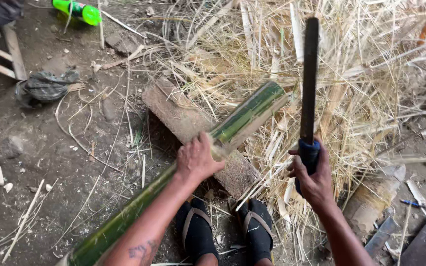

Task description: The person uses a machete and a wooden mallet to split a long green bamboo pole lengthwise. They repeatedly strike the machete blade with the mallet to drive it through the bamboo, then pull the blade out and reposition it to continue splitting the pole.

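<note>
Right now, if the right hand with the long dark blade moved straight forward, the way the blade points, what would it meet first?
Probably the pile of dry straw. The right hand holds the blade pointing away over it, beside the green bamboo pole; depth is unclear.

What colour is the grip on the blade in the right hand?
Blue: the grip is wrapped in blue, under the right hand, below a dark blade. Head view shows it.

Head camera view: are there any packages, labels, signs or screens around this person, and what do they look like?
Green plastic bottle: lying on the dirt at the top left, bright green, with a dark label band around its middle.
No signs or screens show. The left hand grips a green bamboo pole; the right hand holds a dark blade.
</note>
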